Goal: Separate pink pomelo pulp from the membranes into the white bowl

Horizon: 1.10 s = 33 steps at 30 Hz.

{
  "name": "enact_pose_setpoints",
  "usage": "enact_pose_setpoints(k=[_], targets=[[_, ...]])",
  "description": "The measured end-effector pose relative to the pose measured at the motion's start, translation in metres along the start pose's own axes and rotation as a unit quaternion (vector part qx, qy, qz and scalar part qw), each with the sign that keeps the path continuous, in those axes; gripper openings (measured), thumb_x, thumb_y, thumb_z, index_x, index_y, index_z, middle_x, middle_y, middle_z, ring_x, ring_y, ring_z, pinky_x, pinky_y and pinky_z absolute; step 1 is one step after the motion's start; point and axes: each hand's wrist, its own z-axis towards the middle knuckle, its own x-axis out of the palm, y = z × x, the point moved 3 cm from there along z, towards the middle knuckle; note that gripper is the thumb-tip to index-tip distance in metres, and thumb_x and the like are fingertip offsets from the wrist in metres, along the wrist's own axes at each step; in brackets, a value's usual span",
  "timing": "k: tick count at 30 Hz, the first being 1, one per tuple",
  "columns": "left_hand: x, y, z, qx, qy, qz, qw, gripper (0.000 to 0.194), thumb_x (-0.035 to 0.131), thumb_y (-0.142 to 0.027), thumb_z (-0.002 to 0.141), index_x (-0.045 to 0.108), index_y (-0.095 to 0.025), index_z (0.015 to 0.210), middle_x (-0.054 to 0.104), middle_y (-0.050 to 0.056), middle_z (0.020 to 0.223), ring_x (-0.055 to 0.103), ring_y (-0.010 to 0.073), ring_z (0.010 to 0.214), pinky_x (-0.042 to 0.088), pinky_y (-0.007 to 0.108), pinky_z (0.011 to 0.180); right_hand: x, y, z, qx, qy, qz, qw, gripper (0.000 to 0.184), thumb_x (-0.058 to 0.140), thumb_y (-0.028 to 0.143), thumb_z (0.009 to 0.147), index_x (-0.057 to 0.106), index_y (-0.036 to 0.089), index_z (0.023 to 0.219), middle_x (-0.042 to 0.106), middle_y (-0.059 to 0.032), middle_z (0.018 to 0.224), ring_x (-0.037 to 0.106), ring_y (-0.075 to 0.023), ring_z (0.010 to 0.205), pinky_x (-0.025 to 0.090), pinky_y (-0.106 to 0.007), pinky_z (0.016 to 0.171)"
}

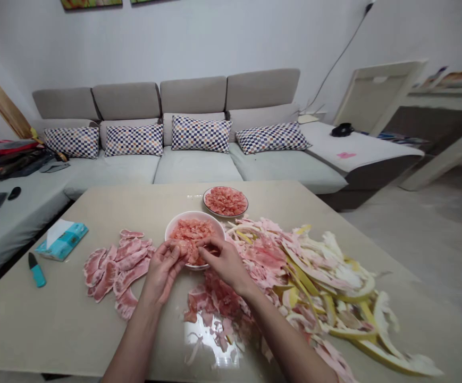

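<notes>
White bowl [194, 215] of pink pulp [193, 231] sat below frame centre; left hand [161, 272] pinched a pulp piece [182, 248]; right hand [226, 261]: I could not tell its grasp.

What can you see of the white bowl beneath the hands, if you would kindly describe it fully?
The white bowl is round and smooth-looking, with a plain rim, perhaps ceramic. It stands upright on the table, holding many loose pink pulp pieces. The left hand and right hand partly hide its near side; whether either touches it is unclear.
</notes>
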Motion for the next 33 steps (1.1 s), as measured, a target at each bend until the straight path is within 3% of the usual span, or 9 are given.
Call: enact_pose_setpoints(k=[4, 9, 13, 18, 22, 28, 33], targets=[[0.001, 0.000, -0.001, 0.002, 0.004, 0.037, 0.999, 0.032, 0.083, -0.024, 0.062, 0.064, -0.017, 0.086, 0.063, -0.003, 0.077, 0.064, 0.0093, 0.071, 0.055, 0.023, 0.073, -0.005, -0.005, 0.002, -0.066, -0.046, -0.053, 0.995, 0.017, 0.060, 0.022, 0.080, 0.074, 0.023, 0.090, 0.071, -0.0070, 0.103, 0.063, -0.0236, 0.101, 0.044, -0.040, 0.096], [0.002, 0.001, -0.001, 0.025, 0.003, 0.066, 0.997, 0.035, 0.084, -0.025, 0.061, 0.065, -0.017, 0.089, 0.064, -0.002, 0.081, 0.063, 0.0088, 0.072, 0.054, 0.021, 0.071, -0.003, 0.002, -0.002, 0.015, 0.007, 0.021, 1.000, 0.021, 0.058, 0.029, 0.084, 0.073, 0.021, 0.095, 0.073, -0.0070, 0.100, 0.066, -0.0229, 0.094, 0.049, -0.038, 0.087], [0.003, 0.002, -0.002, 0.030, 0.009, 0.081, 0.996, 0.035, 0.083, -0.026, 0.063, 0.065, -0.017, 0.093, 0.068, -0.001, 0.084, 0.064, 0.0102, 0.075, 0.053, 0.020, 0.071, 0.000, 0.013, -0.005, 0.040, 0.035, 0.055, 0.997, 0.019, 0.062, 0.031, 0.080, 0.073, 0.019, 0.091, 0.074, -0.0054, 0.093, 0.067, -0.0219, 0.088, 0.050, -0.034, 0.082], [0.004, 0.004, -0.004, 0.015, 0.014, 0.064, 0.998, 0.036, 0.084, -0.024, 0.062, 0.065, -0.017, 0.092, 0.068, -0.001, 0.083, 0.065, 0.0101, 0.075, 0.053, 0.021, 0.073, 0.003, 0.011, -0.006, 0.027, 0.033, 0.048, 0.998, 0.020, 0.058, 0.034, 0.082, 0.066, 0.017, 0.075, 0.066, -0.0023, 0.073, 0.060, -0.0178, 0.069, 0.046, -0.028, 0.065], [0.004, 0.008, -0.005, -0.014, 0.019, 0.005, 1.000, 0.034, 0.083, -0.019, 0.062, 0.063, -0.016, 0.090, 0.066, -0.001, 0.079, 0.065, 0.0098, 0.074, 0.054, 0.021, 0.073, 0.010, 0.009, -0.009, 0.003, 0.016, 0.060, 0.998, 0.025, 0.053, 0.035, 0.085, 0.055, 0.018, 0.068, 0.057, 0.0005, 0.066, 0.053, -0.0150, 0.065, 0.042, -0.025, 0.061], [0.005, 0.007, -0.005, -0.017, 0.061, -0.084, 0.994, 0.020, 0.078, -0.017, 0.070, 0.062, -0.013, 0.081, 0.062, -0.001, 0.077, 0.063, 0.0085, 0.074, 0.055, 0.020, 0.076, 0.019, 0.011, -0.012, -0.004, -0.029, 0.074, 0.997, 0.026, 0.052, 0.036, 0.087, 0.053, 0.018, 0.068, 0.055, 0.0009, 0.065, 0.052, -0.0147, 0.063, 0.042, -0.024, 0.059], [0.004, -0.002, -0.006, -0.005, 0.079, -0.100, 0.992, 0.016, 0.075, -0.016, 0.073, 0.061, -0.013, 0.080, 0.060, -0.001, 0.076, 0.062, 0.0090, 0.076, 0.056, 0.023, 0.078, 0.011, 0.014, -0.014, -0.014, -0.053, 0.053, 0.997, 0.019, 0.053, 0.032, 0.087, 0.063, 0.017, 0.080, 0.066, -0.0038, 0.080, 0.061, -0.0180, 0.074, 0.048, -0.027, 0.067]])
